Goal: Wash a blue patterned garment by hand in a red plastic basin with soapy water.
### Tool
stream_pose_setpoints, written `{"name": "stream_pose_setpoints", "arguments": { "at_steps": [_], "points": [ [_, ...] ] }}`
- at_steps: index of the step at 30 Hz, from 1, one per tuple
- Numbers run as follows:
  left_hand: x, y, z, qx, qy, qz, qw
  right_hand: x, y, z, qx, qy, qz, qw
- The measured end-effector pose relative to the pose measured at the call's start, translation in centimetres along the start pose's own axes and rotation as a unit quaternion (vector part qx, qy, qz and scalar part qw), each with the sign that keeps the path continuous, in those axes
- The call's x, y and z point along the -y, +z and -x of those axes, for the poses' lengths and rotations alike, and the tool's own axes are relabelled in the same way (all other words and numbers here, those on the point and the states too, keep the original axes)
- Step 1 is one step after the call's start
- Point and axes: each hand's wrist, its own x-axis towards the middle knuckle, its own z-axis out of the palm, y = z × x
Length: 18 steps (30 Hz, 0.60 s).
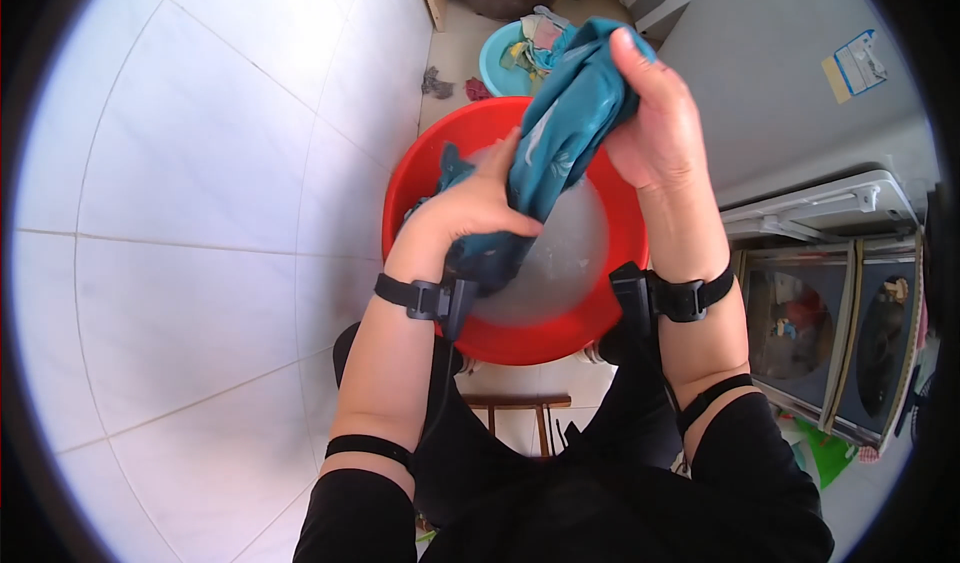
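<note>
A wet teal patterned cloth [574,113] stretches up out of a red plastic basin [517,345] that holds cloudy, sudsy water [566,263]. My right hand [660,105] grips its upper end above the basin's far right rim, with the thumb on top. My left hand [487,195] lies around the lower part of the cloth, thumb on the near side and fingers partly behind it. Below my left hand, the rest of the cloth hangs into the water at the basin's left side. Black straps with small devices sit on both forearms.
Beyond the red basin stands a light blue basin [499,75] with several cloths. A dark red cloth [477,89] and a grey one [436,83] lie on the floor. White tiled wall [195,188] rises at left; a grey appliance panel [787,75] and a glass-fronted cabinet [795,323] stand right.
</note>
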Motion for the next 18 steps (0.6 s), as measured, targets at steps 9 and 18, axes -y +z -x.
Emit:
{"name": "stream_pose_setpoints", "arguments": {
  "at_steps": [9, 18],
  "points": [
    [-1.4, 0.2, -0.8, -0.312, -0.1, 0.052, 0.943, 1.7, -3.1, -1.5, -0.107, -0.109, 0.005, 0.988],
    [-6.9, -3.5, 1.5, -0.332, 0.096, 0.487, 0.802, 5.7, -3.1, -0.5, -0.057, -0.191, 0.023, 0.98]
  ]
}}
